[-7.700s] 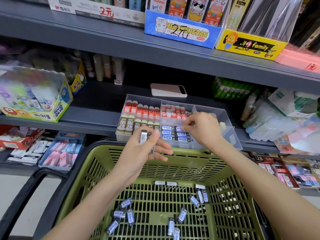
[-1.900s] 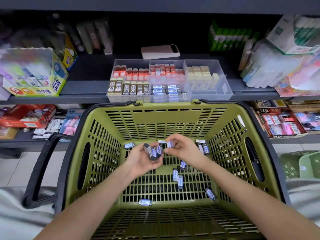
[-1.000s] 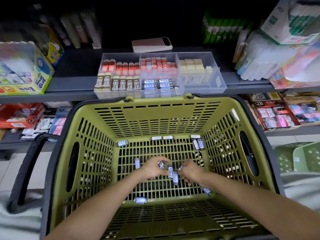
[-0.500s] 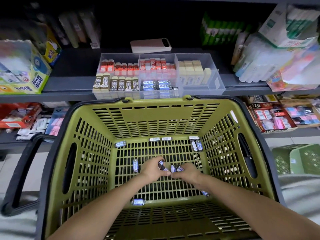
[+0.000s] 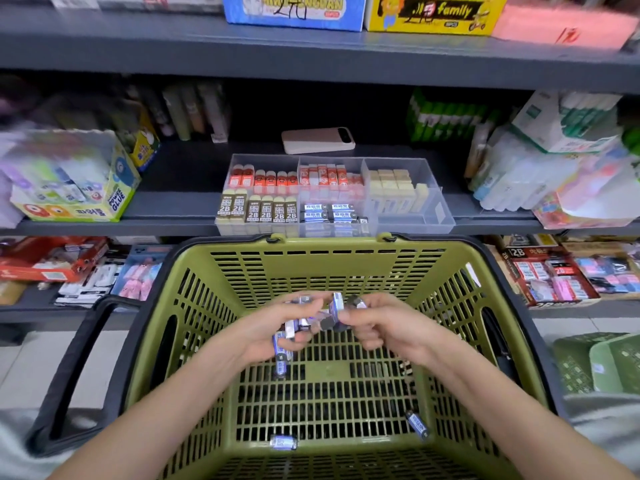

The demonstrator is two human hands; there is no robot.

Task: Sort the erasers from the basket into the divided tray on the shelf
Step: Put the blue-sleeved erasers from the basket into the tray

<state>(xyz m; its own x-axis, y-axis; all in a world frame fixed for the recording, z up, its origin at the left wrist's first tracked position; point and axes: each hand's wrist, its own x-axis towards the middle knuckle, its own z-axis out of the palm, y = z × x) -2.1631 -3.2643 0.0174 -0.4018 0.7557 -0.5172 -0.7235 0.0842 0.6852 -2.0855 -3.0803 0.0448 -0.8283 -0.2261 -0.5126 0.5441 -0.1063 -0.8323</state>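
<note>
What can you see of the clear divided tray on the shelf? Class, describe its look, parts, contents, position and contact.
The divided tray is a clear, rectangular, open-topped plastic box lying flat at the front edge of the grey shelf, just behind the green basket and its far rim. Its left section holds orange-sleeved erasers behind brown 2B erasers; the middle, orange-and-white erasers behind blue-sleeved erasers; the right, plain cream blocks with bare space in front. Only the shelf and its contents visibly touch it.
</note>
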